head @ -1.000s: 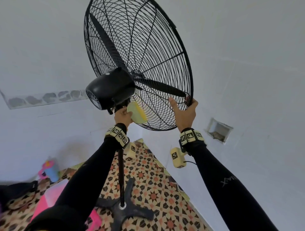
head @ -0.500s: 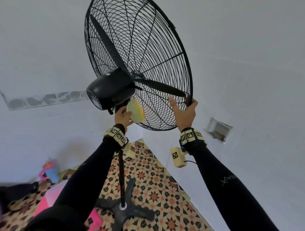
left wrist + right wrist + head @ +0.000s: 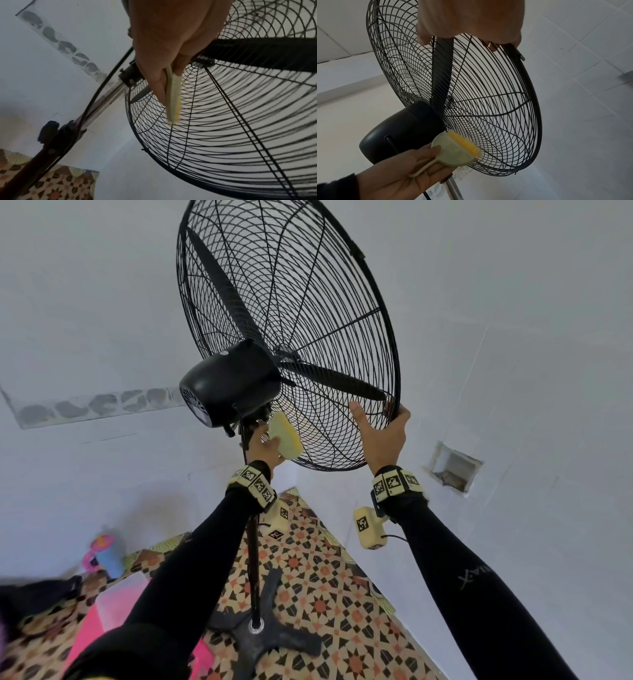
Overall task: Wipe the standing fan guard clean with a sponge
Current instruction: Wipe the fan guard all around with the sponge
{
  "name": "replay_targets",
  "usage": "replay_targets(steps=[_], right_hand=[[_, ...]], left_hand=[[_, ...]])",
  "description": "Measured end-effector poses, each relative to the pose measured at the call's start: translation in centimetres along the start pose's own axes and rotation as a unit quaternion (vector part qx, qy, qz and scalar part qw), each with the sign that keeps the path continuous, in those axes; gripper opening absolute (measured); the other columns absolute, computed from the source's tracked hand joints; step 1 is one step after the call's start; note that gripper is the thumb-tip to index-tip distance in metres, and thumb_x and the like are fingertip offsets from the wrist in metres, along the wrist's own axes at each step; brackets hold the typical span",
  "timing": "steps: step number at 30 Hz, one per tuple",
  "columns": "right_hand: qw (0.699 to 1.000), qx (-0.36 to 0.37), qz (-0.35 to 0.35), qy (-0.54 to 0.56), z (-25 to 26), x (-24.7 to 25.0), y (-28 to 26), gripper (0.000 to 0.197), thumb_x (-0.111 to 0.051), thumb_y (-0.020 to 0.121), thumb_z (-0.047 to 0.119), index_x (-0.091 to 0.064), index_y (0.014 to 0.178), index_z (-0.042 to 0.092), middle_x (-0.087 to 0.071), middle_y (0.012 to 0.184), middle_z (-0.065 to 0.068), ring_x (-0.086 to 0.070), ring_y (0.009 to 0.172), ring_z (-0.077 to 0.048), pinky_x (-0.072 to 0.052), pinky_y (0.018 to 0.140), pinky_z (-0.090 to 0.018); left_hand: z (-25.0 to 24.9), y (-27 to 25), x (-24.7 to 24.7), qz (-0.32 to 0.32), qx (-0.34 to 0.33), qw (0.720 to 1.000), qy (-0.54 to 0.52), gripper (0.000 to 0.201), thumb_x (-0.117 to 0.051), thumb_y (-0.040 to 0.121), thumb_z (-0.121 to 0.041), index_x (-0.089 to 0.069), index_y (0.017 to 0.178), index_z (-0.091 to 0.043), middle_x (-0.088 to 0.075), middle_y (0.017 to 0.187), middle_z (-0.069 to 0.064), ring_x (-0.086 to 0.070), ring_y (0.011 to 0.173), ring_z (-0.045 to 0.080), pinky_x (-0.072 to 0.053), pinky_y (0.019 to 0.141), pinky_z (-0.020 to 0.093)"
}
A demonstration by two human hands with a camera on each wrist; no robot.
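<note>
A black standing fan's wire guard [image 3: 308, 302] tilts above me, its motor housing [image 3: 229, 381] at the back. My left hand [image 3: 265, 448] pinches a pale green and yellow sponge [image 3: 284, 436] on a thin handle and holds it against the lower rear mesh beside the motor. The right wrist view shows the sponge [image 3: 457, 150] with its yellow face on the guard [image 3: 488, 108]. My right hand [image 3: 383, 433] grips the guard's lower right rim, thumb on the rear mesh. In the left wrist view the sponge [image 3: 173, 94] lies edge-on between thumb and fingers.
The fan pole [image 3: 253, 559] runs down to a cross base [image 3: 270, 635] on a patterned floor [image 3: 325, 594]. A pink box [image 3: 113, 604] and a blue bottle [image 3: 106, 553] stand at the lower left. White walls stand close behind, with a recess [image 3: 454, 470] at the right.
The sponge has shifted only slightly on the lower rear mesh. My right hand keeps the same grip on the rim.
</note>
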State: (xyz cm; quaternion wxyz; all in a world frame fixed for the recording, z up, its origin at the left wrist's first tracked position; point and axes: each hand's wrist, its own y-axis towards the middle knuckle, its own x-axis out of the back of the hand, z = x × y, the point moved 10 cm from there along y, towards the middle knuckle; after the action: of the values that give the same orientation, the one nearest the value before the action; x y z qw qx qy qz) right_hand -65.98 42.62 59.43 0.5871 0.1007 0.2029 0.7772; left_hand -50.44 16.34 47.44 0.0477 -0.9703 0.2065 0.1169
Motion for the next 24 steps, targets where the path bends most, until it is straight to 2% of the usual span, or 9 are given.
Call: replay_targets(steps=[2,6,8,10,13,17,20,21,24], right_hand=[[1.0,0.002,0.003,0.005,0.0,0.2,0.1,0.084,-0.087,0.073,0.056,-0.043,0.135,0.019,-0.057,0.129,0.006,-0.053,0.117,-0.01,-0.034,0.083,0.006],[1.0,0.005,-0.007,0.0,0.2,0.1,-0.2,0.086,-0.086,0.071,0.059,-0.044,0.134,0.019,-0.058,0.13,0.006,-0.054,0.121,-0.012,-0.038,0.093,-0.008],[1.0,0.007,-0.014,-0.001,0.2,-0.1,-0.3,0.086,-0.087,0.071,0.06,-0.044,0.134,0.019,-0.058,0.13,0.006,-0.054,0.12,-0.012,-0.04,0.096,-0.011],[1.0,0.01,-0.014,-0.004,0.2,-0.3,-0.3,0.086,-0.087,0.071,0.06,-0.044,0.134,0.019,-0.057,0.13,0.006,-0.053,0.121,-0.012,-0.04,0.098,-0.014],[1.0,0.001,-0.006,-0.002,0.1,-0.2,-0.2,0.087,-0.087,0.072,0.058,-0.043,0.136,0.019,-0.056,0.131,0.007,-0.052,0.12,-0.01,-0.034,0.087,0.001],[1.0,-0.002,-0.004,-0.004,-0.3,0.3,-0.1,0.086,-0.087,0.073,0.056,-0.042,0.135,0.017,-0.056,0.13,0.006,-0.053,0.119,-0.011,-0.032,0.083,0.004],[1.0,-0.002,-0.005,0.001,-0.1,0.1,-0.2,0.084,-0.088,0.073,0.054,-0.044,0.133,0.016,-0.058,0.128,0.004,-0.055,0.116,-0.012,-0.036,0.082,0.005],[1.0,-0.001,-0.007,-0.001,-0.1,0.0,-0.3,0.084,-0.088,0.072,0.055,-0.044,0.133,0.016,-0.058,0.129,0.004,-0.055,0.117,-0.013,-0.037,0.085,0.003],[1.0,0.005,-0.01,-0.011,0.2,-0.1,-0.4,0.084,-0.087,0.073,0.056,-0.044,0.133,0.016,-0.058,0.13,0.002,-0.055,0.12,-0.014,-0.041,0.097,-0.013]], left_hand=[[-0.2,-0.7,-1.3,0.039,0.0,0.999,0.0,0.043,-0.055,0.1,0.001,-0.051,0.138,-0.02,-0.047,0.147,0.019,-0.052,0.129,0.044,-0.058,0.078,0.042],[-0.4,-1.8,-0.9,0.157,0.011,0.982,-0.103,0.046,-0.063,0.098,-0.005,-0.052,0.141,-0.017,-0.055,0.137,0.016,-0.064,0.117,0.041,-0.061,0.089,0.047],[-0.5,-1.2,0.0,0.144,0.007,0.985,-0.094,0.046,-0.063,0.098,-0.004,-0.051,0.141,-0.016,-0.056,0.136,0.018,-0.064,0.117,0.04,-0.061,0.089,0.047],[-0.5,-0.4,0.6,0.087,0.0,0.994,-0.059,0.043,-0.06,0.099,-0.003,-0.052,0.139,-0.016,-0.053,0.141,0.019,-0.062,0.119,0.041,-0.063,0.08,0.044],[0.0,0.0,0.3,0.02,0.0,1.0,-0.016,0.042,-0.056,0.101,0.0,-0.052,0.139,-0.017,-0.048,0.147,0.02,-0.056,0.125,0.044,-0.06,0.072,0.04],[0.0,-1.0,-1.1,0.068,-0.008,0.997,-0.022,0.041,-0.057,0.1,-0.001,-0.052,0.138,-0.017,-0.048,0.145,0.02,-0.056,0.125,0.043,-0.063,0.074,0.039],[0.0,-2.2,-0.5,0.162,0.002,0.982,-0.101,0.047,-0.062,0.099,-0.004,-0.05,0.143,-0.016,-0.056,0.137,0.016,-0.063,0.118,0.039,-0.061,0.089,0.045],[0.2,-2.4,0.0,0.17,0.001,0.98,-0.106,0.048,-0.062,0.099,-0.005,-0.049,0.144,-0.015,-0.057,0.135,0.015,-0.065,0.117,0.038,-0.06,0.092,0.047],[1.6,-1.7,1.2,0.101,-0.003,0.992,-0.074,0.043,-0.061,0.099,-0.003,-0.05,0.14,-0.012,-0.053,0.141,0.02,-0.062,0.118,0.041,-0.061,0.089,0.047]])
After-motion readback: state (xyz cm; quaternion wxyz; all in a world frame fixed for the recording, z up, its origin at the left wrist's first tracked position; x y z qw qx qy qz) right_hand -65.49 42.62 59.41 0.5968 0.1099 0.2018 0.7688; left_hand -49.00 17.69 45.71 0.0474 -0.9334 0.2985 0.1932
